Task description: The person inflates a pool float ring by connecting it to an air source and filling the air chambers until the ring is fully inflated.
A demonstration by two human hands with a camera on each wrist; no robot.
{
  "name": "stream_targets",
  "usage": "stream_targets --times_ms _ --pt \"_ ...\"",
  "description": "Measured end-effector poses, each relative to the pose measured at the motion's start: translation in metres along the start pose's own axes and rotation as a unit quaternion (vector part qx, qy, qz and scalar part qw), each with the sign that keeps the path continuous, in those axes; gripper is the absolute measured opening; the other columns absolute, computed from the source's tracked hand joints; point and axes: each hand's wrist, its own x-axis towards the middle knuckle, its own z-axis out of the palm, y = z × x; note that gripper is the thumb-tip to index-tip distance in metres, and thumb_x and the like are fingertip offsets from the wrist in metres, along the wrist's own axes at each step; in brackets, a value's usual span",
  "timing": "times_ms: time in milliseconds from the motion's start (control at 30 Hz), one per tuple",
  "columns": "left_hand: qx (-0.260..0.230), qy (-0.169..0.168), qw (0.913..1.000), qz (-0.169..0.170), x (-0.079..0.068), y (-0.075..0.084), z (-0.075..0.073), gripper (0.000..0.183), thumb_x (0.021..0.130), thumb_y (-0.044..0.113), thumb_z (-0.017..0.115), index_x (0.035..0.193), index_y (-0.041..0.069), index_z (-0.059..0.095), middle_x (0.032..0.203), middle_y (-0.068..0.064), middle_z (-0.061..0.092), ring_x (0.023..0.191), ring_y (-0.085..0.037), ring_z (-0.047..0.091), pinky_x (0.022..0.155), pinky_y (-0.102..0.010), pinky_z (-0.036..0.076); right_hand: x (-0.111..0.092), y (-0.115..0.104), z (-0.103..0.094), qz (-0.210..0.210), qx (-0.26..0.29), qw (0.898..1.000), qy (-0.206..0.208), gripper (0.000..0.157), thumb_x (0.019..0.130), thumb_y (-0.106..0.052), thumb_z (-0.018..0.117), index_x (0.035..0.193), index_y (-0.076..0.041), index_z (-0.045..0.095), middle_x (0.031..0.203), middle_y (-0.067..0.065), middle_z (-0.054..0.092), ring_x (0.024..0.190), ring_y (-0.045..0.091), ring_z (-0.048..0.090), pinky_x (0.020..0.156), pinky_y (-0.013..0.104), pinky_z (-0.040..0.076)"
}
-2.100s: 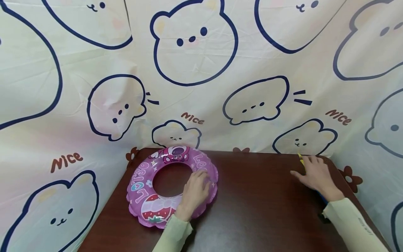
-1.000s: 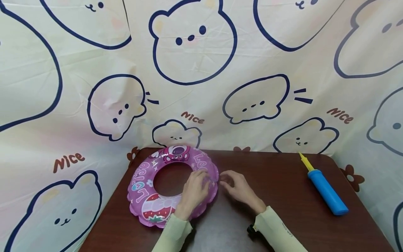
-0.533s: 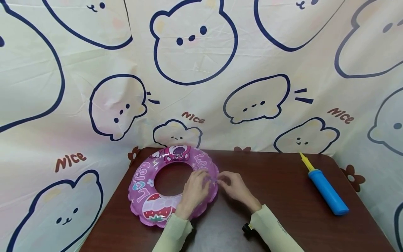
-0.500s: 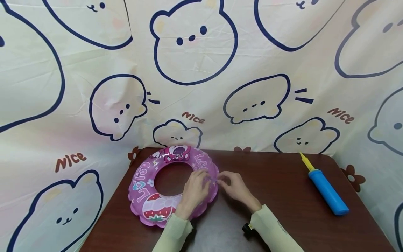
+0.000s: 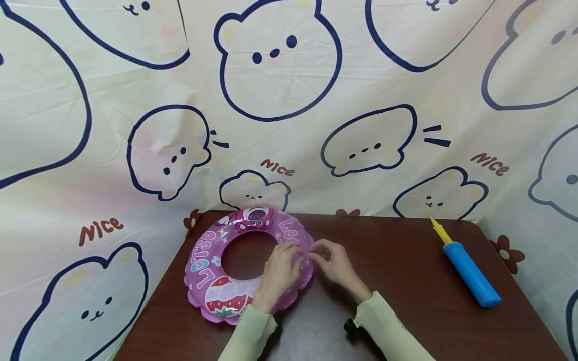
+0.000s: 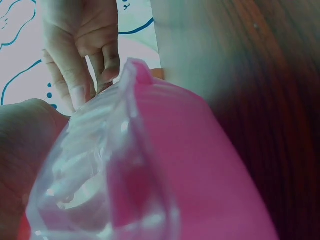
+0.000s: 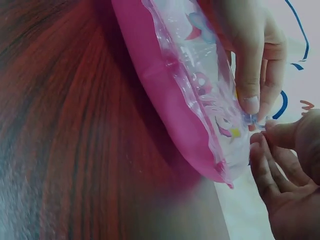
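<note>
A pink inflatable swim ring point(image 5: 198, 286), printed with strawberries and a cartoon bear, lies on the left part of the brown table. My left hand point(image 5: 280, 271) rests over its right side, and in the right wrist view its fingertips pinch the small clear air valve point(image 7: 252, 120). From the right, my right hand point(image 5: 336, 263) reaches the ring's edge. Its thumb and forefinger pinch the valve's clear cap point(image 7: 267, 124), close against the left fingertips. The left wrist view shows the ring's clear top and pink side, with the valve hidden.
A blue hand pump point(image 5: 471, 276) with a yellow nozzle point(image 5: 440, 230) lies at the table's right side. Behind the dark brown table point(image 5: 384, 311) hangs a pale cloth point(image 5: 280, 95) with bear drawings, which also covers both sides.
My right hand has left the hand pump and come left to the swim ring, where it now pinches the valve's cap. My left hand has stayed in place on the ring.
</note>
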Motion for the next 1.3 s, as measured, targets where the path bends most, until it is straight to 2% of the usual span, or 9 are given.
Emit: stream_targets --times_ms 100,300,600,700,933,1133,1300 --pt "0.002 0.001 1.0 0.0 0.0 -0.001 0.001 0.022 0.098 0.016 0.077 0.119 0.012 0.078 0.138 -0.008 0.07 0.133 -0.031 0.062 0.107 -0.054 0.056 0.0 0.001 0.004 -0.006 -0.004 1.0 0.016 0.014 0.096 -0.01 0.081 0.109 -0.011 0.079 0.103 -0.005 0.079 0.097 0.015 0.076 0.089 0.034 0.065" --pt "0.002 -0.001 0.9999 -0.013 0.0 0.0 0.002 0.024 0.097 0.017 0.078 0.121 0.013 0.078 0.141 -0.007 0.069 0.135 -0.031 0.061 0.109 -0.055 0.055 0.0 0.002 0.008 -0.072 -0.035 0.997 0.018 0.019 0.094 -0.005 0.081 0.111 -0.014 0.083 0.104 -0.005 0.08 0.097 0.012 0.075 0.089 0.03 0.064" --pt "-0.005 0.006 0.9999 -0.01 0.0 0.001 0.002 0.025 0.095 0.014 0.079 0.119 0.009 0.079 0.139 -0.007 0.07 0.134 -0.031 0.062 0.111 -0.053 0.055 0.002 0.002 0.01 -0.151 -0.097 0.984 0.016 0.027 0.087 0.008 0.08 0.103 -0.013 0.086 0.101 -0.001 0.08 0.092 0.015 0.075 0.082 0.031 0.064" --pt "-0.011 0.009 0.9999 -0.01 0.0 0.0 0.002 0.025 0.094 0.013 0.079 0.119 0.007 0.079 0.138 -0.007 0.071 0.133 -0.031 0.062 0.11 -0.052 0.055 0.004 0.0 0.011 -0.161 -0.098 0.982 0.004 0.026 0.087 0.01 0.079 0.101 -0.011 0.086 0.101 0.0 0.079 0.091 0.018 0.075 0.081 0.031 0.064" --pt "-0.006 0.011 0.9999 -0.012 0.0 0.0 0.002 0.024 0.092 0.01 0.077 0.115 0.005 0.08 0.138 -0.006 0.071 0.131 -0.03 0.064 0.107 -0.049 0.057 0.007 -0.001 0.012 -0.175 -0.106 0.979 -0.013 0.022 0.088 0.009 0.079 0.099 -0.009 0.085 0.1 0.001 0.079 0.092 0.016 0.075 0.084 0.032 0.065" --pt "-0.003 0.015 0.9999 -0.006 0.0 0.0 0.003 0.021 0.089 0.008 0.077 0.11 0.005 0.081 0.137 -0.006 0.072 0.13 -0.029 0.064 0.108 -0.048 0.057 0.007 -0.001 0.012 -0.168 -0.127 0.978 -0.008 0.021 0.086 0.006 0.081 0.099 -0.01 0.085 0.098 0.001 0.08 0.088 0.013 0.075 0.08 0.029 0.064" --pt "-0.001 0.014 0.9999 -0.006 0.0 0.0 0.002 0.022 0.089 0.007 0.076 0.11 0.005 0.081 0.136 -0.007 0.072 0.131 -0.029 0.064 0.109 -0.048 0.056 0.009 -0.001 0.014 -0.168 -0.123 0.978 -0.02 0.02 0.088 0.006 0.08 0.099 -0.01 0.085 0.1 0.001 0.081 0.092 0.014 0.076 0.085 0.031 0.065"
